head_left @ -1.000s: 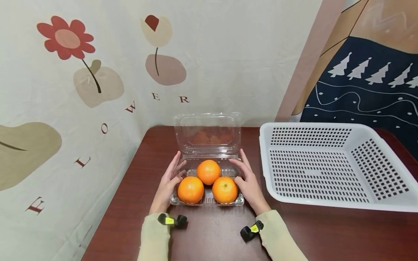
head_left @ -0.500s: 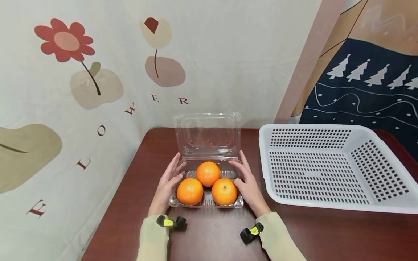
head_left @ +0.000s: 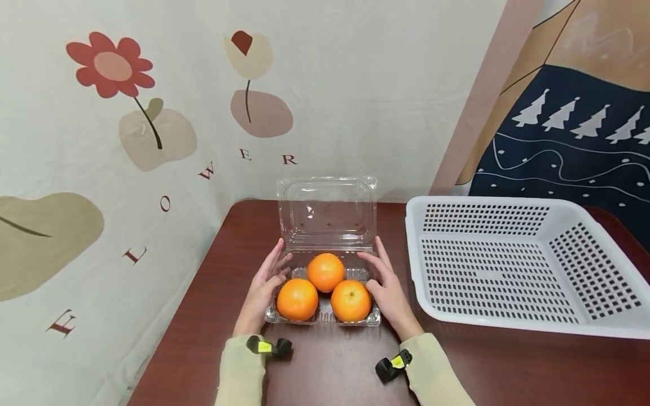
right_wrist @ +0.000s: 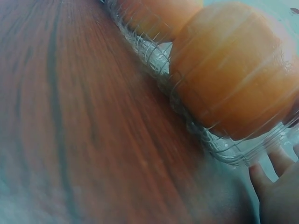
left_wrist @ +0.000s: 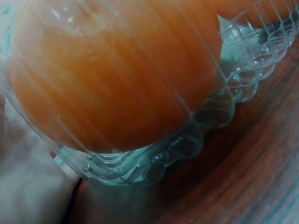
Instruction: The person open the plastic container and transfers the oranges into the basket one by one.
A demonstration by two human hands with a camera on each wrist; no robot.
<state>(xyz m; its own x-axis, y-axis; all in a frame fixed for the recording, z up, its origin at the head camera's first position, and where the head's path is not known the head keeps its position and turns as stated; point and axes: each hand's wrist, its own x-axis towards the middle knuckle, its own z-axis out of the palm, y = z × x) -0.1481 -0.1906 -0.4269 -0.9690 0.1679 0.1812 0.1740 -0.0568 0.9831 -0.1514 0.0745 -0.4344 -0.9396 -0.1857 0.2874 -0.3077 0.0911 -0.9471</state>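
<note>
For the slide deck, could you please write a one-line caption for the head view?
Both hands, left hand and right hand, flank an open clear clamshell holding three oranges; white basket alongside.

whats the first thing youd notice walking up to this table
Three bright oranges sit in a clear plastic clamshell box near the middle of the dark red-brown table, its lid standing open behind them. The left hand and the right hand rest against the box's two sides. To the right stands a big white perforated basket, and a flower-print cloth hangs behind.
</note>
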